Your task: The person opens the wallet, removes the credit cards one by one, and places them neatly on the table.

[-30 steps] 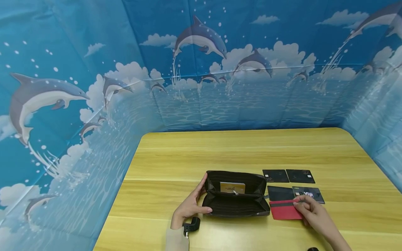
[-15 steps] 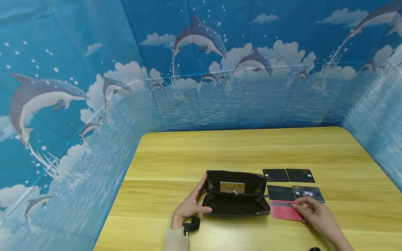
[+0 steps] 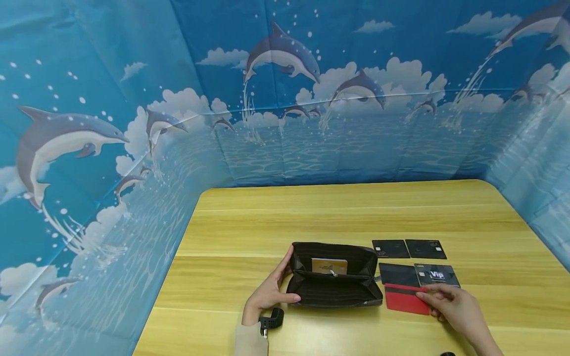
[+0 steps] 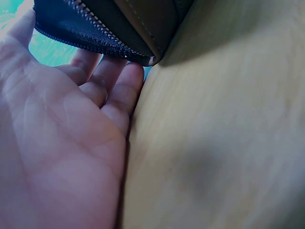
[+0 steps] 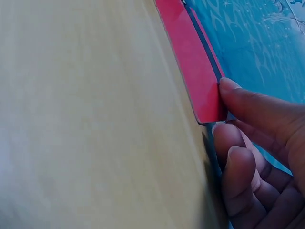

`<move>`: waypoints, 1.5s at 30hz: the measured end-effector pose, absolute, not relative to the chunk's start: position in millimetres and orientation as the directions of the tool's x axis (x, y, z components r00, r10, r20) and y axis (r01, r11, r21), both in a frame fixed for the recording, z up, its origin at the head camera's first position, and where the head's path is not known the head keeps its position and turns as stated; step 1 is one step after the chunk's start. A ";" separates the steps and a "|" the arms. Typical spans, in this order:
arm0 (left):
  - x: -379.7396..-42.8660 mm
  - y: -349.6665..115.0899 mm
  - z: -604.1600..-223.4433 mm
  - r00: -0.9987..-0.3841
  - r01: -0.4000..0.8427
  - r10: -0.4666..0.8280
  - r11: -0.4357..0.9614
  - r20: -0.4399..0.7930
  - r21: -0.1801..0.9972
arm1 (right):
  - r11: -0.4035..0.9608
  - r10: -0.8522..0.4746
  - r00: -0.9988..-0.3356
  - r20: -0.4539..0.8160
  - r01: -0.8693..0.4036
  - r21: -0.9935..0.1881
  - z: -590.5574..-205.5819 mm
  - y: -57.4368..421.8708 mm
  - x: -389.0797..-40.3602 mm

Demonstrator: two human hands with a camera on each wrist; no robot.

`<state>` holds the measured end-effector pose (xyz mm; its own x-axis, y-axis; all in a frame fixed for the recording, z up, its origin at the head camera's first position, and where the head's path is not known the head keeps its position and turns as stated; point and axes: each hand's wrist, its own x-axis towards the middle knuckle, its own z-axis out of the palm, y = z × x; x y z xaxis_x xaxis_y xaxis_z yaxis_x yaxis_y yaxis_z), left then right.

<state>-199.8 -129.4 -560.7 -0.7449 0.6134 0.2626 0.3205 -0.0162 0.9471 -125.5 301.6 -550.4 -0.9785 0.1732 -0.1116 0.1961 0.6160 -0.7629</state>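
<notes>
The right hand [image 3: 455,305] pinches a flat red plastic card [image 3: 404,302] beside an open black zip wallet [image 3: 335,290], held by the wide-spread left hand [image 3: 268,294], and the card looks light, stiff and slippery, best held by its edge.

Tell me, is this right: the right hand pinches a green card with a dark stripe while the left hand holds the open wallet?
Not quite: the card is red, not green, as the head view shows. The rest stands: the right hand pinches it while the left hand holds the open wallet.
</notes>
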 end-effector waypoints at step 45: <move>-193.2 -128.2 -538.0 -0.739 0.310 0.619 -0.039 0.266 0.950 | 0.656 0.235 -0.966 -0.105 0.237 -0.717 -555.6 299.3 -127.5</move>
<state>-193.2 -128.2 -538.0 -0.7391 0.6187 0.2665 0.3097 -0.0392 0.9500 -127.5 299.3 -555.6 -0.9664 0.2346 -0.1052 0.2372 0.6555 -0.7169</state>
